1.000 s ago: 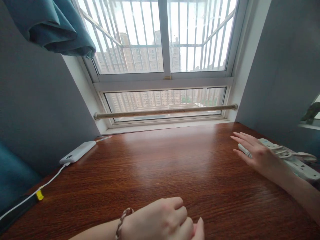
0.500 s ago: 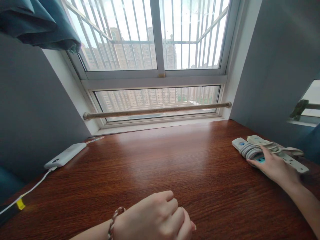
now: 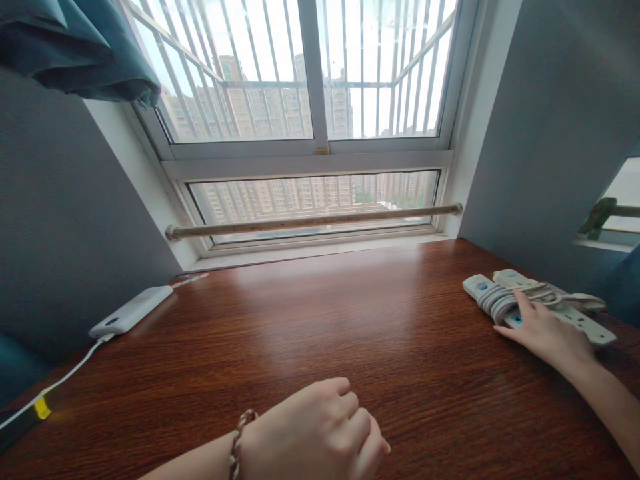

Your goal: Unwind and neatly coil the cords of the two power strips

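My left hand (image 3: 313, 430), with a braided bracelet (image 3: 240, 440) on its wrist, is closed in a loose fist over the near middle of the table. Nothing shows in its fingers. At the right, my right hand (image 3: 553, 333) lies across a white power strip (image 3: 479, 287) with grey cord wound round it. The thumb is along the near side and the index finger reaches over the top; the other fingers are partly hidden. Beside it, on the far side, is a second white power strip (image 3: 595, 328) with a pale cord.
A dark red wooden table (image 3: 310, 320) stretches to the window. On its left lies a white power bank (image 3: 133, 312) with a white cable (image 3: 75, 367) and a yellow tag (image 3: 43, 405). A wooden rail (image 3: 320, 221) crosses the window; a blue curtain (image 3: 85, 53) hangs at upper left.
My right index finger has shifted slightly left across the cord-wrapped power strip. Left fist and objects stay almost where they were.
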`<state>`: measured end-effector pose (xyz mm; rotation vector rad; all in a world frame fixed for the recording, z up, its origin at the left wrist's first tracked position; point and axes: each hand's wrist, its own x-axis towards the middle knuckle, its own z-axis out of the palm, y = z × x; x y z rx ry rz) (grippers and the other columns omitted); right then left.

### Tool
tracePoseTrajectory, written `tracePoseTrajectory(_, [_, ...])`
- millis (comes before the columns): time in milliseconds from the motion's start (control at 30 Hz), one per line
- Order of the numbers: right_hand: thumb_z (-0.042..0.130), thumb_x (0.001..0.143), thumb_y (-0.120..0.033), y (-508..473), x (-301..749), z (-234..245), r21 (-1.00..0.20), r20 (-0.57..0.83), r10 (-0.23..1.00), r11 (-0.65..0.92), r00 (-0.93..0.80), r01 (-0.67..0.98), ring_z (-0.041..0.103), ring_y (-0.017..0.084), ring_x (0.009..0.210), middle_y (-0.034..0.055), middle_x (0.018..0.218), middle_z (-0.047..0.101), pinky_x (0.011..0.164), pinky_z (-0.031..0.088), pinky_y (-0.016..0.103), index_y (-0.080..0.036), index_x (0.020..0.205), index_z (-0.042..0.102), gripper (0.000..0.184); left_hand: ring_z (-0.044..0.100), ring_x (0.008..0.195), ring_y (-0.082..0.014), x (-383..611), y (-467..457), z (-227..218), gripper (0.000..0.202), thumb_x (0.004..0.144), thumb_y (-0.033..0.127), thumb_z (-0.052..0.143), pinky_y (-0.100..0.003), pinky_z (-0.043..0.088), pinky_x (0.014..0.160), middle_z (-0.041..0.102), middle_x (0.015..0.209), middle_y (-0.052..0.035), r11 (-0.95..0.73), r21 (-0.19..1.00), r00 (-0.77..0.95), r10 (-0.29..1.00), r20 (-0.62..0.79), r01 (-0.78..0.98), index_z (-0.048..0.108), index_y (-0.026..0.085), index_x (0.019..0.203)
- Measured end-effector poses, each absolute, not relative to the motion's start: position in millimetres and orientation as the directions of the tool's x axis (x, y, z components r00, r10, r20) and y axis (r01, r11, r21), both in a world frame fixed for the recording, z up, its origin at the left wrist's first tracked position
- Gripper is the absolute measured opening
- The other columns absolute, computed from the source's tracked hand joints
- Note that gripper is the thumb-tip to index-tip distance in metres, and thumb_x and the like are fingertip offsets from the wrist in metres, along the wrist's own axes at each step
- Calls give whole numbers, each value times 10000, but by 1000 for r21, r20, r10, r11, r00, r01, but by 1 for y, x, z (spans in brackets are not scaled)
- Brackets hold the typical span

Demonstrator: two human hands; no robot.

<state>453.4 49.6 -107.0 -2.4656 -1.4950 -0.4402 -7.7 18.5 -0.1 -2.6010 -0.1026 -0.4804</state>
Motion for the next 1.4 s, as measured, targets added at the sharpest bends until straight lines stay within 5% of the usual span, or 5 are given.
tracePoseTrajectory(467, [564,549,-777,53,439,-56,-319,398,749,-428,530,845,571,408,886,217,1058,582,638,435,474,-245,1315,397,947,452,491,-111,-8,40,-7,236,870,299,460,-284,323,494,499,548,54,-913,-349,939,91,332,212,426,181,668])
tracePoseTrajectory(667, [705,539,-548,94,350,34,-611,579,693,19,430,791,583,308,972,111,1024,621,824,463,441,-218,1251,481,817,562,633,-121,-5,101,33,320,904,392,342,-275,358,572,616,696,3,-863,-18,829,478,288,504,560,189,786])
tracePoseTrajectory(833, [700,544,-516,137,265,72,-517,731,635,275,250,811,592,302,913,100,1012,620,765,462,413,-192,1255,471,814,615,787,-172,-1,147,86,472,791,559,483,-299,453,722,668,891,-59,-644,511,334,750,572,570,558,178,1058])
tracePoseTrajectory(1000, [680,586,-457,151,221,64,-358,750,662,429,-18,829,585,257,906,54,1077,598,698,432,336,-231,1271,407,771,627,900,-204,-5,164,94,760,719,552,593,-320,510,769,615,1066,-169,-460,865,114,888,446,202,336,85,1261])
tracePoseTrajectory(1400, [631,603,-403,157,208,23,-121,573,719,549,-393,827,562,273,931,107,1180,537,750,426,346,-136,1338,306,847,641,653,-175,-11,189,54,496,708,544,603,-271,558,628,669,801,-119,-103,988,323,944,62,112,619,83,891])
